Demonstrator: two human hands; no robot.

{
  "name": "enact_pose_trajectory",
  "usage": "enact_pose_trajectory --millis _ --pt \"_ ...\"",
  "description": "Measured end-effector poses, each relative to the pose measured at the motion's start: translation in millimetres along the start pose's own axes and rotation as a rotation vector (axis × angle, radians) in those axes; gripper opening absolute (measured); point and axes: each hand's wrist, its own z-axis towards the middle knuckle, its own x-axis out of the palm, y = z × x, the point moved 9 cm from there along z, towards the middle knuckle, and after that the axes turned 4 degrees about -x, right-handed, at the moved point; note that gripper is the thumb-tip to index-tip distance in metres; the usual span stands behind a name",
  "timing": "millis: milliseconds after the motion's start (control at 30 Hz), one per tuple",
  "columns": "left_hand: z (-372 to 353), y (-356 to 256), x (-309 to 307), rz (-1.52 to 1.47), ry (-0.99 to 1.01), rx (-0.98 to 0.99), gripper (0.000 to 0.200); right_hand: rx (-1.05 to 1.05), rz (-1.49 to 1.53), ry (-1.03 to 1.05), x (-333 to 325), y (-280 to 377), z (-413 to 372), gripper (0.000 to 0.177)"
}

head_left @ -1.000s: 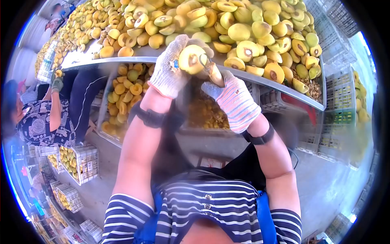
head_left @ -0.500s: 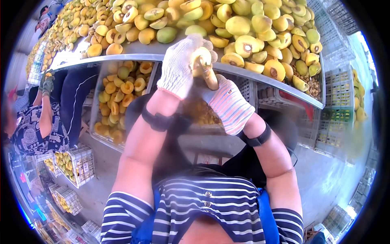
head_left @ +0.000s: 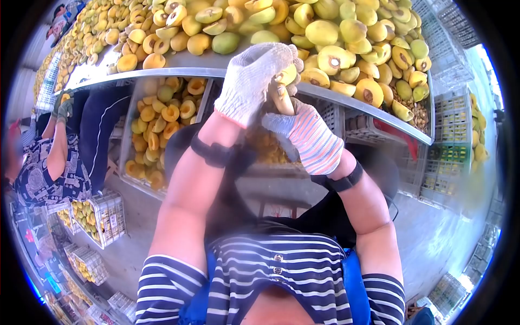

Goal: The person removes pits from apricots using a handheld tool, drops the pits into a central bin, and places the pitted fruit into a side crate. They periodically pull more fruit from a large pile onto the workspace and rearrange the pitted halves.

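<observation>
My left hand (head_left: 252,81), in a white knitted glove, is closed around a yellow peach piece (head_left: 286,75) just over the metal table's front edge. My right hand (head_left: 313,138), in a striped glove, is closed on a small pitting tool with a tan handle (head_left: 282,100). The tool's upper end meets the fruit between the two hands. Its working tip is hidden by the fruit and the left fingers. Many halved and whole peaches (head_left: 322,33) are heaped on the table beyond my hands.
A metal rim (head_left: 162,72) borders the table. Below it, left of my knees, stands a crate of peach halves (head_left: 128,146). Pits and scraps (head_left: 418,114) lie at the right corner. More crates (head_left: 447,124) stand right. A co-worker (head_left: 51,168) sits at left.
Both hands have shifted slightly right. The left hand has turned, so the peach's cut face shows less, and the right hand has tilted with the tool.
</observation>
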Motion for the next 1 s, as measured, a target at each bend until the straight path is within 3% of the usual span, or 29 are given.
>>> enact_pose_trajectory --millis 133,167,233,333,400,433,500,567,600,633,667,700,733,767,833,867,900,933,1000 --pt "2.9 7.9 -7.8 -0.149 -0.01 -0.05 0.036 0.219 0.24 0.008 4.7 -8.1 -10.4 0.018" --pt "2.5 8.7 -4.1 -0.153 0.072 -0.077 0.035 0.269 0.313 0.029 7.3 -10.2 -13.7 0.018" --pt "4.7 12.4 -2.1 -0.158 0.153 -0.108 0.034 0.31 0.3 0.083 7.4 -6.5 -18.5 0.018" --pt "3.7 2.6 9.2 -0.012 0.325 0.012 0.035 0.312 0.187 0.162 12.1 0.8 -24.2 0.022" --pt "-6.6 22.1 17.6 0.2 0.446 -0.244 0.038 0.284 0.087 0.18 9.4 0.3 -27.1 0.024" --pt "-10.7 23.5 20.2 0.197 0.444 -0.244 0.038 0.342 0.13 0.212 8.1 -5.2 -28.8 0.027" --pt "-13.6 3.7 15.7 -0.146 0.302 -0.103 0.028 0.385 0.17 0.255 4.9 -3.3 -34.9 0.029" --pt "-2.7 10.8 -30.0 -0.33 0.016 -0.078 0.031 0.279 0.123 0.323 1.4 14.2 -40.2 0.03" --pt "-16.6 -4.9 -40.3 -0.206 0.089 -0.121 0.032 0.237 -0.234 0.279 -13.3 10.9 -36.1 0.025" --pt "-20.1 -14.1 -65.6 -0.2 0.056 -0.105 0.031 0.23 -0.228 0.281 -16.9 6.9 -39.7 0.025" --pt "-43.2 -39.2 -91.0 0.055 -0.196 -0.038 0.039 0.038 -0.558 0.255 -25.6 14.5 -39.1 0.025" --pt "-57.6 -65.7 -120.8 0.456 -0.367 0.044 0.051 -0.159 -0.884 0.218 -33.5 18.8 -41.8 0.024" --pt "-70.5 -90.0 -131.4 0.981 -0.599 0.058 0.068 -0.441 -1.528 0.375 -38.6 -16.3 -41.0 0.025" --pt "-71.4 -111.1 -134.3 1.738 -0.803 0.192 0.072 -0.442 -1.524 0.372 -34.4 -14.3 -44.7 0.025" --pt "-49.0 -97.6 -122.0 1.569 -0.623 -0.053 0.076 0.13 -1.65 0.27 -55.8 -21.0 -37.5 0.027" --pt "-32.1 -89.6 -105.4 1.604 -0.585 0.11 0.075 0.259 -1.567 0.274 -52.0 -10.6 -40.5 0.025" --pt "-13.5 -77.3 -81.3 1.545 -0.464 0.168 0.077 0.206 -1.552 0.22 -54.6 -14.3 -41.1 0.026" --pt "3.4 -62.5 -61.2 1.508 -0.4 0.014 0.078 0.243 -1.538 0.21 -60.8 -16.0 -43.1 0.025" --pt "45.6 -20.8 -40.8 1.616 -0.277 -0.091 0.076 0.283 -1.528 0.181 -72.3 -14.3 -41.8 0.024"
